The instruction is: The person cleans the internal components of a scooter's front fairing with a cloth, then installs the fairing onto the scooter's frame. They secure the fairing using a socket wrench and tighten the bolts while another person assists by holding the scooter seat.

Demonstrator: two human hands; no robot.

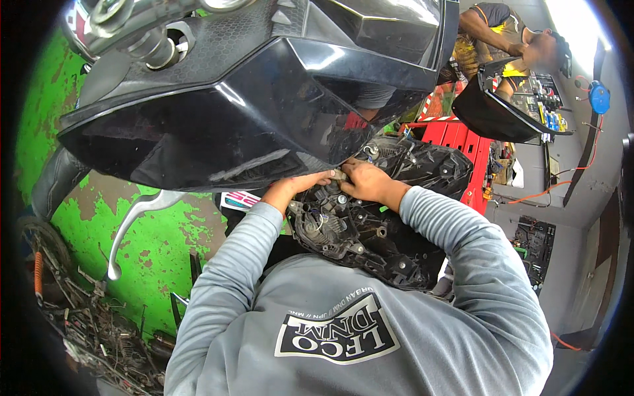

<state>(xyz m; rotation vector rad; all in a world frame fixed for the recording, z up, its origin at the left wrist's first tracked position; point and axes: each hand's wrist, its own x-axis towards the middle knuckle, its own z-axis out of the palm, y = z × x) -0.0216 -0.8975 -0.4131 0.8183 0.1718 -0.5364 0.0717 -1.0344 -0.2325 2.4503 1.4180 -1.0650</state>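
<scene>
Both my hands meet under the lower edge of a glossy black motorcycle fairing [198,132]. My left hand [297,187] reaches in from the left, its fingers closed and their tips partly under the panel. Beside it, my right hand [371,181] is closed too, thumb and fingers pinched together. Between the fingertips is a small greyish plug-like piece [339,175], mostly covered. Just below the hands lies the back of a black headlight unit [356,221], with round sockets, screws and thin wires.
A handlebar lever [135,221] sticks out at the left over the green, peeling floor [86,224]. Stripped motorcycle parts [99,330] lie at the lower left. A red cabinet [456,135] stands behind the headlight unit. At the upper right another person [492,30] is beside a black panel [498,112].
</scene>
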